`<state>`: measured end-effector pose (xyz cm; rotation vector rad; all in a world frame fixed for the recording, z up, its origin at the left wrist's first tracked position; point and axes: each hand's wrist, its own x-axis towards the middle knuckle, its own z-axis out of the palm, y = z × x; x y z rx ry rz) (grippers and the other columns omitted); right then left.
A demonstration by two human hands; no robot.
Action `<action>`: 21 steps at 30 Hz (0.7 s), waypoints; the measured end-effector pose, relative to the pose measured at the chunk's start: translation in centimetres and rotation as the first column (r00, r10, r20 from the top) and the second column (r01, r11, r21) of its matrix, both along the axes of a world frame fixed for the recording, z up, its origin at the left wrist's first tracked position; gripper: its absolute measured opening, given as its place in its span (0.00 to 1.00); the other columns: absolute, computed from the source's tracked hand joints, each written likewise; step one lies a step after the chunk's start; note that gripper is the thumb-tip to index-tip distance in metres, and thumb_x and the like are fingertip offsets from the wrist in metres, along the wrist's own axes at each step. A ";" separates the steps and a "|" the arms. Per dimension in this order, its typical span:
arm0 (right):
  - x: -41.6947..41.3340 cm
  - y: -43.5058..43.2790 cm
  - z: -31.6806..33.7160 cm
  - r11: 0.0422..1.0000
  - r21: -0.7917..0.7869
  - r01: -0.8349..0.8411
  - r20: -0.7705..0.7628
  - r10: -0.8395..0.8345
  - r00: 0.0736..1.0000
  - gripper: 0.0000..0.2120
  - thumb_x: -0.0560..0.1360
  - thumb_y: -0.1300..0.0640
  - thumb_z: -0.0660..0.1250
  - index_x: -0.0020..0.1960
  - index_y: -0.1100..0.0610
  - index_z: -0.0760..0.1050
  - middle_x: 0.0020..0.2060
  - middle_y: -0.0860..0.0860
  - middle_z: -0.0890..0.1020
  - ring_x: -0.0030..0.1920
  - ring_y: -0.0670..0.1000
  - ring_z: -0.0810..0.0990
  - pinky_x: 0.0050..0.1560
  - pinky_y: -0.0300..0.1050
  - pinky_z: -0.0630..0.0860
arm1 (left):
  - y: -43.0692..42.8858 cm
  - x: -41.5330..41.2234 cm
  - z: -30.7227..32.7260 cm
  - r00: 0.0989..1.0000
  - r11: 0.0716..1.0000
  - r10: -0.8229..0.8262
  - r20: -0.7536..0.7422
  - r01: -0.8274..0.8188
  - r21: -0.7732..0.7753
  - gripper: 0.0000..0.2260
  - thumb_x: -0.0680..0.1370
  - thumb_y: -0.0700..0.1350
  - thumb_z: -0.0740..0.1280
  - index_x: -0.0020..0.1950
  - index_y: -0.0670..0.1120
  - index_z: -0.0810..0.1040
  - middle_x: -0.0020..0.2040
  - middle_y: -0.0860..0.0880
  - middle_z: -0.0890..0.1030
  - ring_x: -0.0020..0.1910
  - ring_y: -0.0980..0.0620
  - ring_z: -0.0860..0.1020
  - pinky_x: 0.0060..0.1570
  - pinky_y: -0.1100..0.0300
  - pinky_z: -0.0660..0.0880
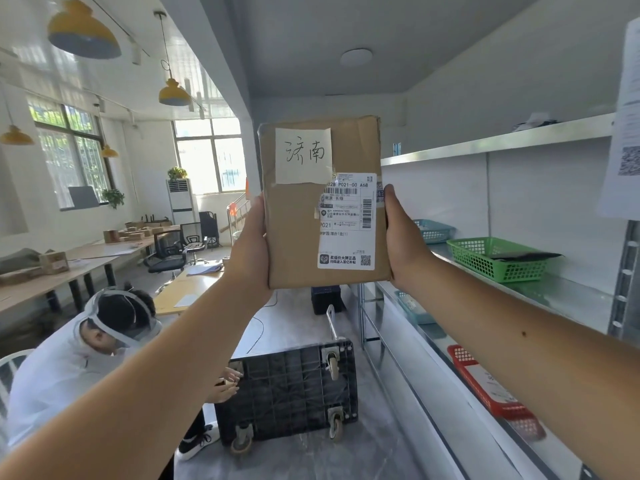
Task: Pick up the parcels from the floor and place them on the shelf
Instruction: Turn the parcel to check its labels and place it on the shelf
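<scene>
A brown cardboard parcel [294, 233] is held upright at arm's length in the middle of the view. It carries a white handwritten note at the top and a printed shipping label on the right. My left hand [251, 247] grips its left edge and my right hand [403, 237] grips its right edge. The metal shelf [495, 142] runs along the right wall, with the parcel to its left and apart from it.
On the shelf stand a green basket [498, 259], a teal basket [434, 230] and, lower down, a red basket [491, 386]. A black trolley [291, 386] lies tipped on the floor below. A seated person [79, 362] is at lower left, with desks and chairs behind.
</scene>
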<state>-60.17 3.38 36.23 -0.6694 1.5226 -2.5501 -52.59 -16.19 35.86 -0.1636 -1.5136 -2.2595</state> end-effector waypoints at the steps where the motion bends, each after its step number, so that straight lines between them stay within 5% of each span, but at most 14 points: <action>1: 0.1 0.0 -0.1 1.000 -0.001 0.002 0.004 -0.002 1.000 0.30 0.85 0.33 0.52 0.40 0.39 0.90 0.44 0.47 0.91 0.44 0.48 0.91 0.34 0.43 0.85 | -0.1 0.1 -0.1 1.000 1.000 -0.009 0.005 0.009 -0.004 0.25 0.83 0.69 0.58 0.57 0.57 0.90 0.61 0.49 0.89 0.58 0.45 0.88 0.46 0.49 0.87; 8: 1.1 0.3 -0.9 0.997 0.053 0.061 0.007 -0.062 0.998 0.30 0.84 0.33 0.53 0.40 0.40 0.90 0.46 0.46 0.91 0.47 0.48 0.91 0.41 0.45 0.85 | -0.1 0.1 -1.2 0.998 0.998 -0.062 0.015 0.063 -0.017 0.25 0.83 0.68 0.57 0.66 0.57 0.87 0.62 0.49 0.89 0.58 0.45 0.88 0.47 0.48 0.87; 15: 2.3 2.7 -2.6 0.994 0.017 0.112 0.038 -0.112 0.993 0.28 0.85 0.38 0.57 0.37 0.42 0.90 0.41 0.48 0.91 0.42 0.49 0.91 0.34 0.43 0.85 | 1.8 -0.9 -3.3 0.992 0.996 -0.092 0.085 0.093 -0.007 0.28 0.82 0.70 0.59 0.71 0.54 0.83 0.67 0.47 0.86 0.66 0.40 0.84 0.70 0.35 0.76; 21: 3.4 7.0 -4.0 0.956 0.072 0.286 0.054 -0.290 0.955 0.24 0.85 0.40 0.59 0.42 0.47 0.87 0.38 0.48 0.91 0.38 0.48 0.90 0.34 0.41 0.84 | 6.0 -0.6 -4.8 0.971 0.980 -0.198 0.131 0.198 0.009 0.27 0.85 0.67 0.54 0.61 0.55 0.88 0.62 0.47 0.89 0.61 0.43 0.87 0.56 0.45 0.85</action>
